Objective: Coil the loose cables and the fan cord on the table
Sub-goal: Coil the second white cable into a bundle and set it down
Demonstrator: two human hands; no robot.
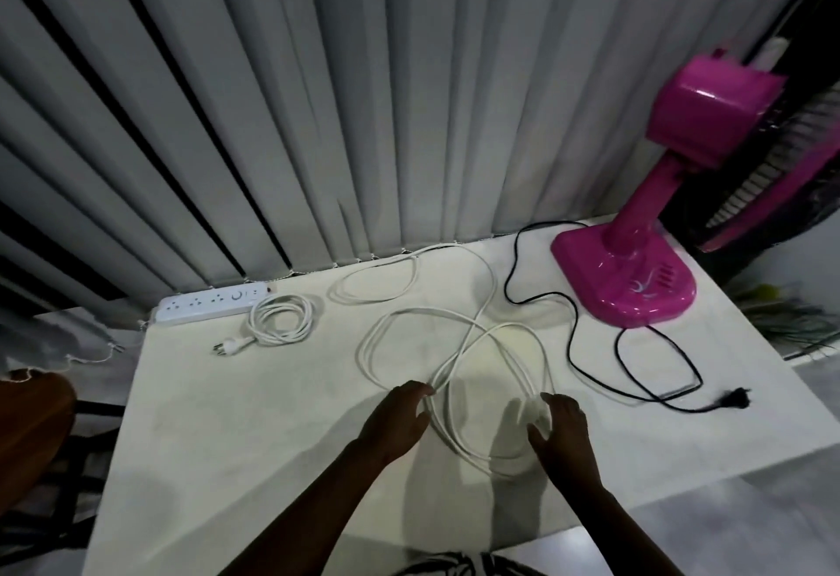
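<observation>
A white desk (236, 416) carries a loose white cable (459, 348) between and beyond both hands, a power strip (211, 309) with coiled lead (282, 318) far to the left hand's (400, 421) left, and a pink fan (636, 275) with black cord (577, 348) beyond the right hand (561, 430).

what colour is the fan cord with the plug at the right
Black. The fan cord runs from the pink fan to its plug, clearest in the head view.

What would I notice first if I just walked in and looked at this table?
The bright pink fan on the table's far right corner, its black cord snaking loose. Then the long white cable sprawled mid-table, with the left hand and right hand at its near loops.
</observation>
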